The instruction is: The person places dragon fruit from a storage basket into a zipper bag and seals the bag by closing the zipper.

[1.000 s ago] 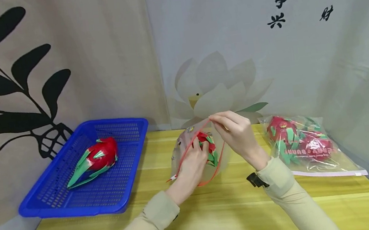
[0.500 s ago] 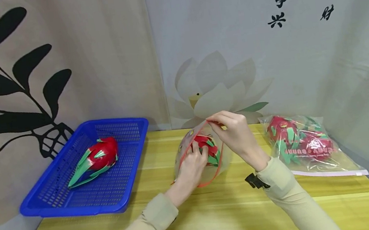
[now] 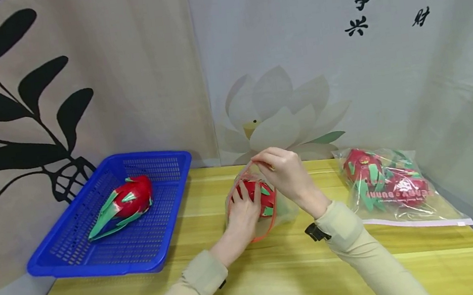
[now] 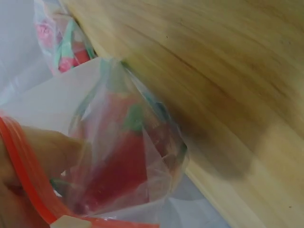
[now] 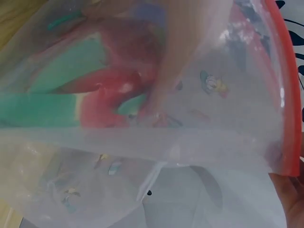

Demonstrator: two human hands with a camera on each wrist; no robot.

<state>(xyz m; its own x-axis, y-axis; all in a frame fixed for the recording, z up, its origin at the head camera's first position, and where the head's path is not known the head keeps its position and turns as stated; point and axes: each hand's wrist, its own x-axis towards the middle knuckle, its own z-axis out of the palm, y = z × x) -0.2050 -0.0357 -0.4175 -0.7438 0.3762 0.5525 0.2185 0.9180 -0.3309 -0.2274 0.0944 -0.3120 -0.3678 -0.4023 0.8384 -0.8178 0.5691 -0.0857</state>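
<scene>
A clear zip bag point(image 3: 282, 208) with a red zip rim point(image 3: 269, 223) stands on the wooden table point(image 3: 281, 281) at the middle. My left hand point(image 3: 243, 199) reaches into its mouth and grips a red and green dragon fruit point(image 3: 264, 197) there. My right hand point(image 3: 261, 161) pinches the top of the rim above the fruit. The left wrist view shows the fruit point(image 4: 118, 166) blurred behind plastic beside the red rim point(image 4: 28, 175). Through the bag wall point(image 5: 213, 180) in the right wrist view I see the fruit point(image 5: 95, 95) and left fingers point(image 5: 180, 57).
A blue plastic basket point(image 3: 75, 248) at the left holds one dragon fruit point(image 3: 124, 202). A second clear bag point(image 3: 405, 205) with dragon fruits inside lies flat at the right, near the wall. Cloth backdrops stand close behind the table.
Both hands and the bag have come down and a little left. The rim's top has sunk closer to the fruit, and the left hand now covers more of the fruit.
</scene>
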